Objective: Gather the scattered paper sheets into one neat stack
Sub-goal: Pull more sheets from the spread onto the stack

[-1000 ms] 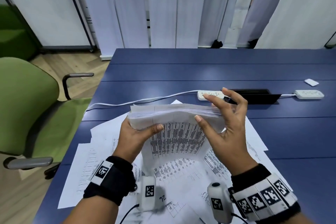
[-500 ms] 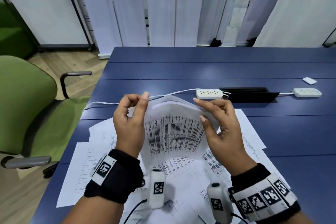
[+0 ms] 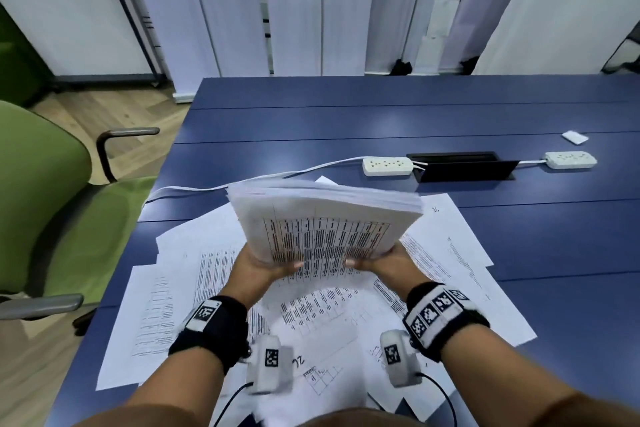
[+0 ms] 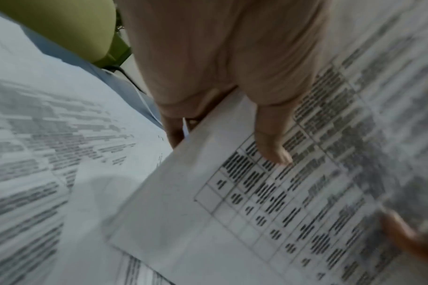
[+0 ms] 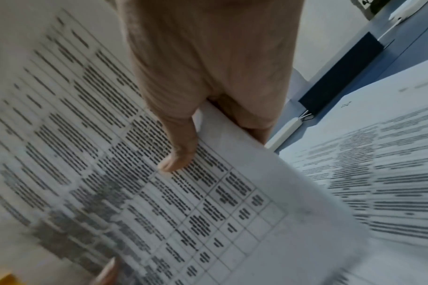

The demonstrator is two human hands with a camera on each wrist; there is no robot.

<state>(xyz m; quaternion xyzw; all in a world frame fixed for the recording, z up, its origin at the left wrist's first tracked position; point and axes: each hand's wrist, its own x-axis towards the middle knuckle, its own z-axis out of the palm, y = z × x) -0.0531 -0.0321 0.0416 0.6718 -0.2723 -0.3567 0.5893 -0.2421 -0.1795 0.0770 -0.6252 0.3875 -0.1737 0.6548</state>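
Both hands, left [image 3: 266, 265] and right [image 3: 384, 262], grip stack [image 3: 325, 222] by near corners, thumbs on top; loose sheets [image 3: 162, 315] beneath on table [image 3: 346, 121].

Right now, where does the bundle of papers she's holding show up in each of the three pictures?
Head view: the paper bundle sits mid-picture, raised over the table, both hands at its near edge.
Left wrist view: the bundle fills the lower right, under the left thumb.
Right wrist view: the bundle fills the centre and left, under the right thumb.
Shared landmark: the printed grid on its top sheet.
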